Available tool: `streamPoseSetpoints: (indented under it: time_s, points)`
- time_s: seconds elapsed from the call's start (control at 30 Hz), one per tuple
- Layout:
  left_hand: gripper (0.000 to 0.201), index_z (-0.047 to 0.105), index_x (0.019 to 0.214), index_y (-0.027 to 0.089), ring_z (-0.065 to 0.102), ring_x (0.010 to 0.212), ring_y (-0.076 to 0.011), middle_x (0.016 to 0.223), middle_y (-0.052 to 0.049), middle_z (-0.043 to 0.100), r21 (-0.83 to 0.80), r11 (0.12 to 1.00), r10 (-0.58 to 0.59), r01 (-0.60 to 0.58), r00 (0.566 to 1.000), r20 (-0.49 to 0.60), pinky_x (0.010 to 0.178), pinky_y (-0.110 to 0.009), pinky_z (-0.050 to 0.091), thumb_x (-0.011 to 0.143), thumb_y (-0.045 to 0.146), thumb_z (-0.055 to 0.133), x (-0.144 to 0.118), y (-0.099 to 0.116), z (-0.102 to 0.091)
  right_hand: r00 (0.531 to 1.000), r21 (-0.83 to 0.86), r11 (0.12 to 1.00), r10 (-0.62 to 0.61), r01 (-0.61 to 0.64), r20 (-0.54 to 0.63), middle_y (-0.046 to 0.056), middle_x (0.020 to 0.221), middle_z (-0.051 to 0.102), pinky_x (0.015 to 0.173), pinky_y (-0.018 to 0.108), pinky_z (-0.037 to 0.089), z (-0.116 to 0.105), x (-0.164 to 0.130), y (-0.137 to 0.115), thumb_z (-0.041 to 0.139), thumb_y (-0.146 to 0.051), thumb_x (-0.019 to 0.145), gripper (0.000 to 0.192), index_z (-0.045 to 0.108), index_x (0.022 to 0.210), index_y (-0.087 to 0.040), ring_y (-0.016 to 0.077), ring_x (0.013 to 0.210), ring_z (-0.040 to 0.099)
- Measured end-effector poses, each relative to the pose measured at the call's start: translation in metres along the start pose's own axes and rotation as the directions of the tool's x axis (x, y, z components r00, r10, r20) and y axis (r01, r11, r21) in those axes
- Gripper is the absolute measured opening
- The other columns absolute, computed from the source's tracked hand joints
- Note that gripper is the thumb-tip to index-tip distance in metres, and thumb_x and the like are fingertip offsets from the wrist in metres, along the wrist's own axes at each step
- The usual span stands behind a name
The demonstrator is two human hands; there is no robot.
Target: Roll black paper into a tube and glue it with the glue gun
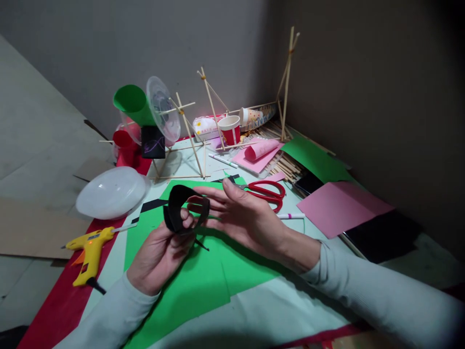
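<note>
Black paper strip [183, 208]: curled into a loop, held just above the green paper sheet [203, 276].
Handling: looks light, thin and springy; likely creases if squeezed.
Left hand [160, 254]: fingers pinched on the loop's lower overlap.
Right hand [241, 213]: fingers spread flat, tips steadying the loop's side.
Best hold: at the overlapping ends.

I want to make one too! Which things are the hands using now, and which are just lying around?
In use:
black paper strip, curled into a loop
left hand, gripping it
right hand, fingers on it

Lying around:
yellow glue gun
red scissors
pink paper
green paper, under the hands
</note>
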State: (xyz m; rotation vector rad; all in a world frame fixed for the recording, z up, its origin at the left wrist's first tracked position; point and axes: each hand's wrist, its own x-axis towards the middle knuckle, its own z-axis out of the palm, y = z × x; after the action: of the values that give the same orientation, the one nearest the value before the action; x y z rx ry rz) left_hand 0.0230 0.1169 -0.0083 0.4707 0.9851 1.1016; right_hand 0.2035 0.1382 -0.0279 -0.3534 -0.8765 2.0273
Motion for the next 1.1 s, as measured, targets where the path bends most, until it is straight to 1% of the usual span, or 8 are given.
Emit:
streamPoseSetpoints:
  time_s: [0.1,0.2,0.33,0.53,0.67,0.8,0.87,1.1]
  points:
    - [0.021,0.063,0.069,0.012,0.035,0.039,-0.0003,0.058,0.004,0.055,0.116,0.991,0.068,-0.069,0.998,0.013,0.035,-0.010,0.036,0.063,0.006,0.083,0.000,0.006,-0.002,0.989,-0.272,0.959,-0.106,0.074,-0.104,0.009,0.128,0.069,0.106,0.041,0.050,-0.004,0.000,-0.002,0.070,-0.057,0.088,0.046,0.070,0.118,-0.021,0.0250,0.123,0.062]
    - [0.025,0.063,0.068,0.014,0.038,0.043,-0.0030,0.052,0.007,0.046,0.214,0.961,0.186,-0.176,0.982,-0.025,0.039,-0.012,0.036,0.065,0.017,0.088,-0.002,0.011,-0.004,0.929,-0.599,0.784,-0.326,0.163,-0.174,0.004,0.115,0.071,0.098,0.033,0.050,-0.004,-0.001,-0.007,0.070,-0.049,0.089,0.032,0.072,0.105,-0.022,0.0207,0.113,0.063]
    - [0.021,0.072,0.075,0.014,0.042,0.043,-0.0040,0.054,0.004,0.053,0.447,0.805,0.460,-0.390,0.886,-0.055,0.039,-0.014,0.029,0.068,0.026,0.087,-0.008,0.013,-0.007,0.853,-0.758,0.616,-0.497,0.215,-0.161,0.001,0.098,0.069,0.082,0.026,0.048,0.005,-0.005,-0.012,0.071,-0.039,0.089,0.021,0.068,0.095,-0.019,0.0148,0.091,0.062]
    - [0.007,0.074,0.074,0.019,0.047,0.043,-0.0085,0.054,0.003,0.055,0.697,0.486,0.670,-0.528,0.737,0.091,0.045,-0.020,0.035,0.079,0.024,0.077,-0.020,0.008,-0.006,0.934,-0.745,0.658,-0.323,0.109,-0.149,-0.003,0.076,0.060,0.064,0.024,0.042,0.011,-0.005,-0.004,0.076,-0.038,0.082,0.024,0.066,0.092,-0.018,0.0117,0.070,0.053]
    - [0.007,0.076,0.071,0.021,0.049,0.049,-0.0092,0.064,0.002,0.059,0.706,0.392,0.733,-0.590,0.664,0.149,0.050,-0.021,0.039,0.078,0.019,0.078,-0.020,0.006,-0.003,0.934,-0.716,0.692,-0.310,0.093,-0.178,-0.004,0.068,0.055,0.058,0.023,0.038,0.007,-0.003,0.000,0.076,-0.041,0.079,0.025,0.064,0.078,-0.019,0.0104,0.063,0.048]
    - [0.011,0.079,0.068,0.024,0.060,0.071,-0.0140,0.073,0.000,0.070,0.729,0.321,0.787,-0.604,0.598,0.149,0.072,-0.019,0.047,0.073,0.014,0.081,-0.018,0.006,-0.003,0.929,-0.663,0.747,-0.268,0.033,-0.255,-0.005,0.062,0.053,0.051,0.022,0.032,0.007,-0.002,0.002,0.084,-0.047,0.070,0.035,0.065,0.074,-0.018,0.0083,0.056,0.042]
    - [0.010,0.080,0.068,0.024,0.059,0.069,-0.0139,0.072,0.000,0.071,0.736,0.325,0.793,-0.594,0.595,0.130,0.071,-0.020,0.047,0.073,0.015,0.081,-0.017,0.006,-0.003,0.926,-0.626,0.780,-0.249,0.016,-0.285,-0.006,0.059,0.052,0.049,0.022,0.030,0.008,-0.002,0.003,0.086,-0.046,0.068,0.036,0.065,0.072,-0.018,0.0075,0.053,0.039]
    - [0.011,0.081,0.087,0.022,0.048,0.046,-0.0110,0.050,0.003,0.056,0.694,0.466,0.700,-0.549,0.708,0.091,0.045,-0.021,0.035,0.084,0.027,0.072,-0.019,0.004,-0.004,0.885,-0.421,0.907,-0.207,0.014,-0.417,-0.006,0.061,0.055,0.051,0.020,0.032,0.004,-0.004,0.013,0.090,-0.035,0.065,0.030,0.068,0.074,-0.017,0.0069,0.055,0.044]
